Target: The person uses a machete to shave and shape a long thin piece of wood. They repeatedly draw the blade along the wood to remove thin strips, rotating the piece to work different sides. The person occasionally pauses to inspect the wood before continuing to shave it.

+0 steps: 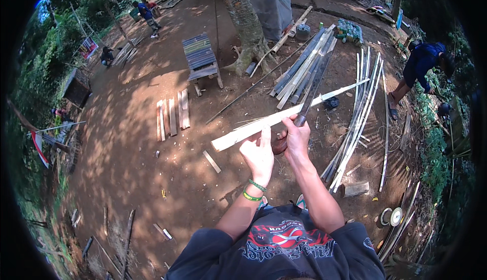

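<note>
My right hand (297, 137) is closed around a machete, whose brown grip shows below the fist. Its long dark blade (317, 75) points up and away, crossing a pale split bamboo strip (238, 135). My left hand (257, 157) is on the strip's near left part, index finger stretched along its face and the other fingers curled, partly hidden. The strip slants from near left to far right, with a rough, splintered far end. Two green and yellow bands (252, 195) circle my left wrist.
Long thin bamboo strips (362, 113) lie on my right, wider split lengths (304, 67) ahead. Short boards (172, 115) and a slatted bamboo bench (199, 52) are left of a tree trunk (243, 16). A person in dark blue (426, 62) bends at the right; others are far left.
</note>
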`<control>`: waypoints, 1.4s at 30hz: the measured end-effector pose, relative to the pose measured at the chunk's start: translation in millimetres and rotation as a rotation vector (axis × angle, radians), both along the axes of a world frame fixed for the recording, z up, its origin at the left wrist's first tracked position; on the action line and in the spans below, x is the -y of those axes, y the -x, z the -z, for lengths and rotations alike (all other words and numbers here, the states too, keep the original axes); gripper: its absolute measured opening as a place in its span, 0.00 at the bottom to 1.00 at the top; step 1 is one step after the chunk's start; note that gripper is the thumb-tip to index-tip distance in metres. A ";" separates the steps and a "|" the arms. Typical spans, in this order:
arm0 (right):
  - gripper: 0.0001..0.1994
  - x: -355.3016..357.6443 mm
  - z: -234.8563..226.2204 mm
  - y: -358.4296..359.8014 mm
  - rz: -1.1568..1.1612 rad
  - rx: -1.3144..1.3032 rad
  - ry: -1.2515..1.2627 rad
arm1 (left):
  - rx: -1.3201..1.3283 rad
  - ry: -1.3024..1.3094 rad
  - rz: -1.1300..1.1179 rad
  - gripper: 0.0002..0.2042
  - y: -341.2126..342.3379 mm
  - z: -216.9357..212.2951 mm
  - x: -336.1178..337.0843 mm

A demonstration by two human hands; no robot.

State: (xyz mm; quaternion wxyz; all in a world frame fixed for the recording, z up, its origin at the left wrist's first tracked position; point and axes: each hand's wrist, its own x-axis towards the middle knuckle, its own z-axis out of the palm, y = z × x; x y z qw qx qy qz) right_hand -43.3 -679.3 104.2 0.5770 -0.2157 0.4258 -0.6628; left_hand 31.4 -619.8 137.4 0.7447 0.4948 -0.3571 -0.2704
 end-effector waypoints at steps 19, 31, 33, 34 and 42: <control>0.15 -112.1 -83.5 80.0 -0.609 -0.994 0.497 | 0.406 -0.078 -0.014 0.09 -16.5 -14.3 14.8; 0.19 -96.5 -106.7 80.1 -0.682 -1.116 0.414 | 0.547 0.161 0.024 0.08 -27.1 -5.0 26.5; 0.20 -99.0 -112.3 80.9 -0.653 -1.241 0.477 | 0.552 0.147 0.080 0.07 -29.5 -10.1 26.2; 0.21 -99.5 -114.8 80.3 -0.639 -1.301 0.513 | 0.558 0.140 0.105 0.06 -30.9 -14.2 25.6; 0.22 -90.8 -115.6 92.1 -0.636 -1.448 0.516 | 1.187 0.359 0.014 0.07 -40.7 -5.9 19.4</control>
